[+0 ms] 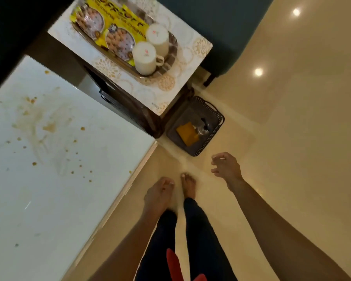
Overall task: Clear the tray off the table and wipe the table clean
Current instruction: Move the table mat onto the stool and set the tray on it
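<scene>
The tray [171,51] sits well ahead of my hands on the small patterned counter [199,47], so I judge the clearing step done and the wiping still to come. It is a dark, shallow oblong with a raised rim, which keeps its load together: two smooth cream mugs [145,57] standing side by side at its near end, and glossy yellow biscuit packets [109,31] lying flat beyond them. The white counter [49,189] to the left of my left hand [158,194] is slick and glassy, speckled with brown drips and a dried smear. My left hand hangs low beside that counter's edge, fingers loosely curled, holding nothing. My right hand [226,166] is raised further forward, fingers spread and slightly hooked, empty. Just ahead of it on the polished floor sits a perforated dark basket [215,128] holding a soft-looking yellow cloth [185,131] and a shiny metal bottle [203,129]. I judge the hand is heading for that cloth
</scene>
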